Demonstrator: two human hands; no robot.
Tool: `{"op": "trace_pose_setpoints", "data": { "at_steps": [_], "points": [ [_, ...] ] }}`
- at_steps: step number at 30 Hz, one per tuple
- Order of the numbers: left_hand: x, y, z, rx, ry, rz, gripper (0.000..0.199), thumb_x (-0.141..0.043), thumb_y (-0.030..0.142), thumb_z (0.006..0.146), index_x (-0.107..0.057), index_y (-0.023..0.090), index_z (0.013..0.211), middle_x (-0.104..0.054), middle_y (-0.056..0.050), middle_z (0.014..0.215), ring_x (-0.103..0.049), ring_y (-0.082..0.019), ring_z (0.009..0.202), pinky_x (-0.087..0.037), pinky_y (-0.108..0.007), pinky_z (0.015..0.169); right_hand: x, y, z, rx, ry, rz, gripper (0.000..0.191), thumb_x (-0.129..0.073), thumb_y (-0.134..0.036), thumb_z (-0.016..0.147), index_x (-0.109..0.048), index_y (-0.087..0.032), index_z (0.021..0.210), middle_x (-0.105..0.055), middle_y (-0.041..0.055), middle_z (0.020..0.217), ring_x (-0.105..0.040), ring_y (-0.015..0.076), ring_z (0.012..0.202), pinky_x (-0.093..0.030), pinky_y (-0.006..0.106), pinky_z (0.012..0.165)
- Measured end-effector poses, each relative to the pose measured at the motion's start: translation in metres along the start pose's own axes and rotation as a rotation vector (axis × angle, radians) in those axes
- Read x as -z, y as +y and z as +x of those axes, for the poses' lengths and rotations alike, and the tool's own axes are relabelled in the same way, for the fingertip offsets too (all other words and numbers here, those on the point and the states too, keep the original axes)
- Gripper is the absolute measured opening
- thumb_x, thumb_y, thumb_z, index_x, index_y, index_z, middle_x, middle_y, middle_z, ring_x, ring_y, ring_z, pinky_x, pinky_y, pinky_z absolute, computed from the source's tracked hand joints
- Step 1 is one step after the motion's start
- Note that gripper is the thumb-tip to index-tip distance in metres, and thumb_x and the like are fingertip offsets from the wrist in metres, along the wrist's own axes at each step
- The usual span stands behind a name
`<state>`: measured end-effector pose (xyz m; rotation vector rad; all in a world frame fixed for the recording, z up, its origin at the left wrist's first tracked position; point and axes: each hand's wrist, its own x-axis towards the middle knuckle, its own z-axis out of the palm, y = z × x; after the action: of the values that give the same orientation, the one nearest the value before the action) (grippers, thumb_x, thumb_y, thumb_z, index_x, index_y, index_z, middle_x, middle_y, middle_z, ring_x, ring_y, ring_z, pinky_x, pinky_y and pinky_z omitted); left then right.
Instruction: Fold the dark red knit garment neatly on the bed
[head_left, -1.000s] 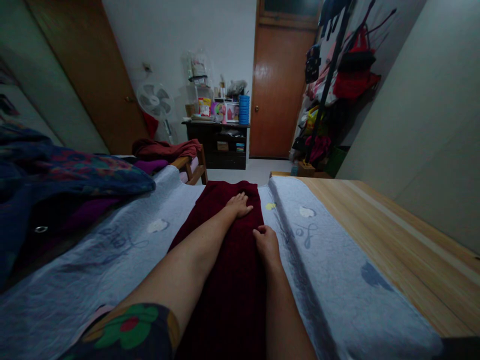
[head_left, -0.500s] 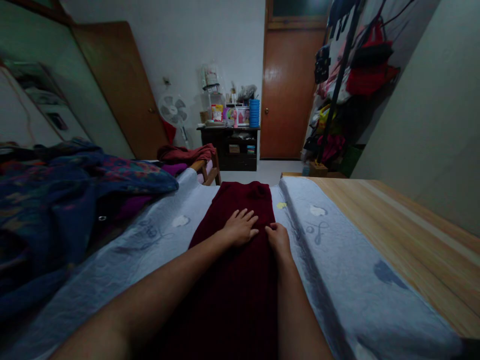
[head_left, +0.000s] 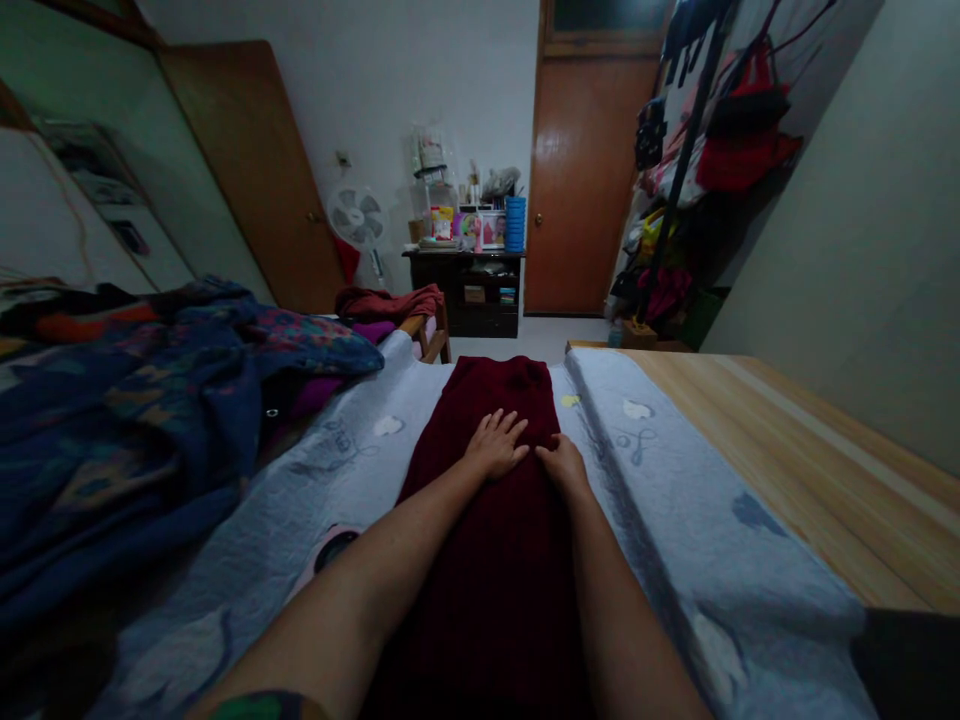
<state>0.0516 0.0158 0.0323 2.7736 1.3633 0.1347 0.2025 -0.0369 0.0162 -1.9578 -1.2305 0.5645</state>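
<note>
A long dark red garment point(head_left: 495, 560), its exact kind unclear, lies lengthwise in front of me on a pale blue patterned bed cover point(head_left: 675, 520). My left hand point(head_left: 495, 445) rests flat on its upper part, fingers spread. At the garment's right edge, my right hand point(head_left: 566, 465) has its fingers curled, with thumb and forefinger close together on the fabric. The near end of the garment runs out of the picture between my forearms.
A heap of blue floral clothing point(head_left: 150, 410) covers the left side. Partly behind my left forearm lies a pink object with a dark round part point(head_left: 335, 548). Bare wooden boards point(head_left: 795, 440) stretch along the right. Farther back stand a fan point(head_left: 358, 218) and a dark cabinet point(head_left: 442, 300).
The view has shifted slightly left, and the pink object has come into sight beside my left forearm. Both hands stay at nearly the same place on the garment.
</note>
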Motion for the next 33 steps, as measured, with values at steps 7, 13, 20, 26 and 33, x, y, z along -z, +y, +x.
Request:
{"op": "trace_pose_setpoints", "data": {
  "at_steps": [7, 13, 20, 26, 33],
  "points": [
    [-0.002, 0.000, 0.002, 0.013, 0.005, -0.019, 0.061, -0.031, 0.057, 0.090, -0.029, 0.029, 0.145, -0.026, -0.002, 0.154, -0.014, -0.026, 0.143, -0.010, -0.045, 0.115, 0.006, -0.006, -0.034, 0.035, -0.027, -0.087, 0.047, -0.064, -0.027, 0.072, -0.058, -0.013, 0.116, -0.068, 0.0127, 0.105, -0.064, 0.0241, 0.095, -0.045, 0.029, 0.080],
    [-0.007, -0.001, 0.003, 0.033, 0.008, -0.043, 0.063, -0.027, 0.061, 0.090, -0.031, 0.030, 0.145, -0.026, -0.002, 0.154, -0.012, -0.026, 0.143, -0.008, -0.044, 0.115, 0.007, -0.016, -0.065, 0.075, -0.117, -0.044, 0.049, -0.063, -0.026, 0.071, -0.055, -0.009, 0.117, -0.066, 0.0167, 0.109, -0.063, 0.0272, 0.101, -0.046, 0.032, 0.083],
    [-0.007, -0.002, 0.004, 0.031, 0.019, -0.064, 0.070, -0.019, 0.069, 0.087, -0.029, 0.031, 0.145, -0.027, -0.004, 0.154, -0.014, -0.027, 0.142, -0.009, -0.044, 0.114, 0.011, -0.005, -0.119, 0.059, -0.180, 0.116, 0.043, -0.059, -0.027, 0.073, -0.054, -0.015, 0.115, -0.065, 0.0124, 0.114, -0.061, 0.0240, 0.106, -0.044, 0.033, 0.092],
    [0.000, 0.002, 0.004, 0.014, -0.014, -0.053, 0.065, -0.031, 0.068, 0.085, -0.022, 0.043, 0.145, -0.030, -0.004, 0.152, -0.015, -0.036, 0.141, -0.009, -0.057, 0.110, 0.019, 0.005, -0.149, 0.070, -0.238, 0.248, 0.046, -0.060, -0.028, 0.072, -0.054, -0.016, 0.116, -0.065, 0.0094, 0.114, -0.061, 0.0225, 0.105, -0.044, 0.032, 0.095],
    [0.010, 0.017, 0.019, 0.065, -0.166, -0.049, 0.056, -0.039, 0.064, 0.083, -0.044, 0.043, 0.135, -0.031, -0.004, 0.151, -0.015, -0.046, 0.138, -0.009, -0.071, 0.102, 0.020, 0.008, -0.146, 0.026, -0.246, 0.358, 0.045, -0.063, -0.026, 0.070, -0.057, -0.019, 0.114, -0.066, 0.0074, 0.114, -0.061, 0.0237, 0.106, -0.044, 0.035, 0.095]
  ]
}}
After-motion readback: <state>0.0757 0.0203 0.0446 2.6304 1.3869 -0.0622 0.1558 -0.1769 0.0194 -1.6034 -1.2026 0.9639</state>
